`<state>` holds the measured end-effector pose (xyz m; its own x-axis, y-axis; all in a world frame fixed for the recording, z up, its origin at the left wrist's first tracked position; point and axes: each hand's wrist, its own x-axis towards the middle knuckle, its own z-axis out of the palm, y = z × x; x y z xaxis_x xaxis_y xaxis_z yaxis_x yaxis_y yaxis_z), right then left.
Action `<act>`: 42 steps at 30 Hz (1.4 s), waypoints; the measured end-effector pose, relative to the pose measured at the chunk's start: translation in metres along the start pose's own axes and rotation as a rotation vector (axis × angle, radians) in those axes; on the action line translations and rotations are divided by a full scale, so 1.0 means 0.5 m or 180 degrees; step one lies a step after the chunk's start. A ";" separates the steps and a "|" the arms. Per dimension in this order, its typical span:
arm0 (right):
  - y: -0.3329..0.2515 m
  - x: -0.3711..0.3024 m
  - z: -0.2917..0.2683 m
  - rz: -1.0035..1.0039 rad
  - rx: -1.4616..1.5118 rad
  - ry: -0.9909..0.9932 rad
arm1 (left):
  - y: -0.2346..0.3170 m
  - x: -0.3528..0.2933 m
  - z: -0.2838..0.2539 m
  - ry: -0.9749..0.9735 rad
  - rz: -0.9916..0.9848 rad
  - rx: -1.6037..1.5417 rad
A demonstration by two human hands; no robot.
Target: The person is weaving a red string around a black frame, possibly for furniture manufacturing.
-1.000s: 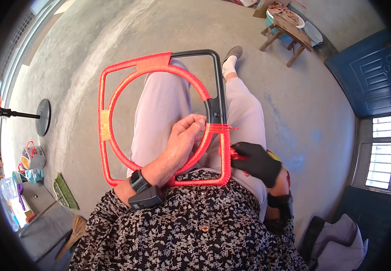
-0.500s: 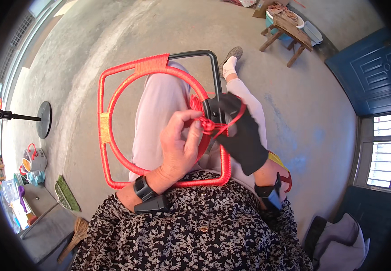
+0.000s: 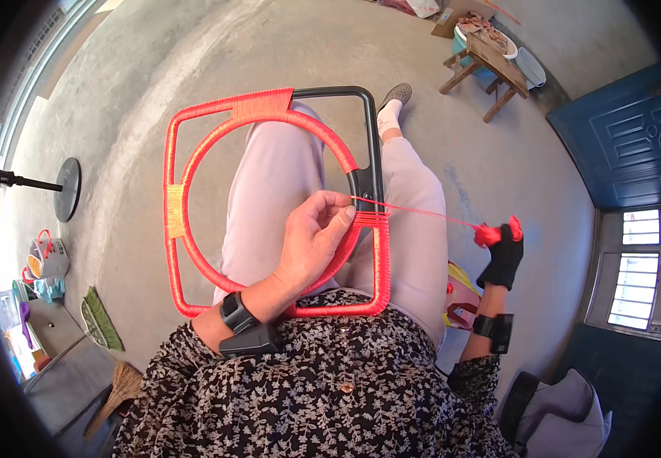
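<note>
A metal frame, a rounded square with a ring inside, lies across my lap. Red cord wraps most of it tightly, with a yellow-orange wrapped band on the left side. Black metal is bare at the upper right corner and at the right joint. My bare left hand is closed, thumb and finger pinching the cord at that joint. Out to the right, my black-gloved right hand grips a red cord bundle. A taut strand runs between the joint and this bundle.
A wooden stool stands at the far right before a tub. Beside my right thigh is a yellow and red bag. A black round stand base, a bucket and brooms are on the left. Grey fabric lies lower right.
My right hand has moved from the joint far out to the right with the cord bundle, drawing the strand straight. My left hand has stayed by the joint.
</note>
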<state>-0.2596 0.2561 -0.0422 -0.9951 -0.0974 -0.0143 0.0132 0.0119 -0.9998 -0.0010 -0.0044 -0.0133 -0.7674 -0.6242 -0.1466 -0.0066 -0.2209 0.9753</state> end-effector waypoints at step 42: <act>-0.122 -0.144 0.289 -0.2780 -0.2175 -0.0927 | 0.015 0.007 0.002 -0.0330 -0.0769 -0.1806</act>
<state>-0.1745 0.1185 0.0182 -0.5769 -0.5639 0.5910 -0.8155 0.3561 -0.4562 -0.0043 -0.0076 -0.0065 -0.8452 -0.4372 -0.3076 0.1319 -0.7282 0.6726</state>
